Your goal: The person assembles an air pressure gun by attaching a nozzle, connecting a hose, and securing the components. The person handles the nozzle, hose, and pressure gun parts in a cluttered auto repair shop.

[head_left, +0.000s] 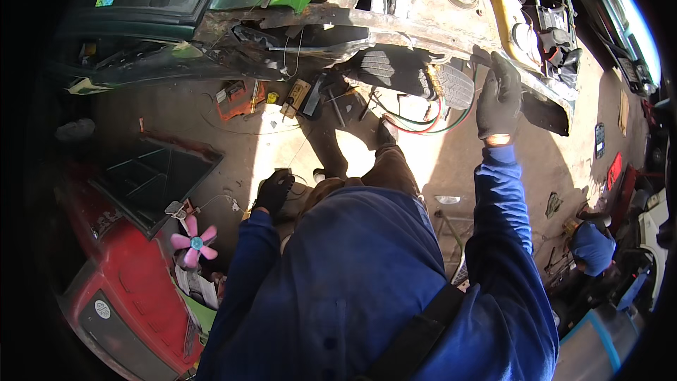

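Concrete floor (282, 148) below: right hand (498, 99) grips car frame (423, 28); left hand (273, 190) fisted, contents hidden.

We see a pink fan (192, 243) lying beside a red car body panel (120, 289). A worn tyre (412, 74) sits ahead of us, and another person in blue (591, 247) crouches nearby.

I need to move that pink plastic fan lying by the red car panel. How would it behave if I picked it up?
The pink fan looks like thin moulded plastic, so probably light and fairly stiff. Its narrow blades spread from a small hub and might crack if gripped by one blade. It lies on loose clutter beside the red panel, so it may shift when nudged.
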`<action>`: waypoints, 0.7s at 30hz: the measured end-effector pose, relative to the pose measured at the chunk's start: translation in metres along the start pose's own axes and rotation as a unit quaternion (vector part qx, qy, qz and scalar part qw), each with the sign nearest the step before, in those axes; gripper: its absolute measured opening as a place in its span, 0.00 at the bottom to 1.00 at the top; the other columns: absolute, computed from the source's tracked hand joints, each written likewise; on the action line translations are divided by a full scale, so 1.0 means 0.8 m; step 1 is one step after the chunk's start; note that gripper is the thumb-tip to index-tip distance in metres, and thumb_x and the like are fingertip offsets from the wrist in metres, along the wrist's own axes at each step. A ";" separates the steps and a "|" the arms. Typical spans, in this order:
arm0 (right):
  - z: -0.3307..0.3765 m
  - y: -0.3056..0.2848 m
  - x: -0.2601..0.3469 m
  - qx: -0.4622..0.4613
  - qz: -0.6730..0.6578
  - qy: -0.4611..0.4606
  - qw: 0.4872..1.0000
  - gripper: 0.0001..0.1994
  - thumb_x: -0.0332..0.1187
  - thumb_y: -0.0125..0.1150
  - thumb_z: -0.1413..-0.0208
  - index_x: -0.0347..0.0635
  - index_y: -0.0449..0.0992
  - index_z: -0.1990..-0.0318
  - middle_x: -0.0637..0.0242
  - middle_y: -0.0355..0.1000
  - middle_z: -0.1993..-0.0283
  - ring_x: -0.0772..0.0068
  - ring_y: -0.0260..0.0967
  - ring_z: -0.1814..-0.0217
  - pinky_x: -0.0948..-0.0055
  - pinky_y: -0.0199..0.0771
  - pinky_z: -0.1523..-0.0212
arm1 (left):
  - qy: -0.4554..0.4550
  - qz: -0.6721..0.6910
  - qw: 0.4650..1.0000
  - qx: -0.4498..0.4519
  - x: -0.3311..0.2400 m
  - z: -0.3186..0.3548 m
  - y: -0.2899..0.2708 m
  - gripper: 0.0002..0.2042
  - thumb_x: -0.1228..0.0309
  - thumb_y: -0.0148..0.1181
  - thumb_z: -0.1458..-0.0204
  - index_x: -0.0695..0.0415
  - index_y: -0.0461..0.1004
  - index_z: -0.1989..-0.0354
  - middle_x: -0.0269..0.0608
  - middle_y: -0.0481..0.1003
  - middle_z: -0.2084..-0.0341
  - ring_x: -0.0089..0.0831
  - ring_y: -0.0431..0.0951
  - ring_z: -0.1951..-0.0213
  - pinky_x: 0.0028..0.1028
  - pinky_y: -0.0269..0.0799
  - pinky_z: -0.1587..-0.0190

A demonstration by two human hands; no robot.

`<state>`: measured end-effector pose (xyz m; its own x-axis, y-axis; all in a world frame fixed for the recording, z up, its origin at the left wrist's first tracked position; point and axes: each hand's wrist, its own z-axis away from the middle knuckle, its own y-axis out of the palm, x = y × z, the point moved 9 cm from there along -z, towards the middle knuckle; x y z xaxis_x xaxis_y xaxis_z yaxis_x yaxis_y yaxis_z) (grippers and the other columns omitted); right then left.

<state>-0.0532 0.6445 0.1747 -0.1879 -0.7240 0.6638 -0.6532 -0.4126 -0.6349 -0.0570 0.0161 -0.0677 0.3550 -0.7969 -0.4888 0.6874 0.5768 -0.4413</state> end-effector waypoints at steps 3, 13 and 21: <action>0.077 0.034 0.040 0.024 -0.007 -0.012 1.000 0.17 0.24 0.56 0.32 0.36 0.80 0.38 0.49 0.79 0.41 0.47 0.77 0.39 0.55 0.75 0.34 | 0.068 -0.037 0.997 -0.020 0.112 0.001 -0.011 0.23 0.53 0.62 0.31 0.55 0.78 0.35 0.51 0.81 0.39 0.44 0.82 0.38 0.40 0.75 0.35; 0.472 0.207 -0.016 0.327 -0.039 0.351 0.877 0.16 0.36 0.61 0.32 0.40 0.82 0.42 0.46 0.80 0.44 0.42 0.78 0.42 0.54 0.78 0.39 | 0.338 -0.081 0.896 -0.275 0.399 0.126 -0.012 0.13 0.61 0.63 0.31 0.51 0.82 0.44 0.31 0.82 0.65 0.23 0.78 0.69 0.28 0.76 0.65; 0.499 0.243 -0.009 0.522 0.154 0.249 0.801 0.24 0.46 0.63 0.32 0.41 0.78 0.36 0.48 0.82 0.40 0.51 0.80 0.37 0.56 0.79 0.36 | 0.022 0.075 0.991 -0.109 0.499 0.120 0.006 0.22 0.61 0.69 0.36 0.62 0.77 0.40 0.51 0.81 0.44 0.44 0.81 0.42 0.41 0.77 0.40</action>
<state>0.1139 0.3488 -0.1112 -0.6621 -0.6770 0.3215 0.4008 -0.6823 -0.6114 0.1490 -0.3163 -0.1928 0.4108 -0.6937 -0.5916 0.4742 0.7168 -0.5112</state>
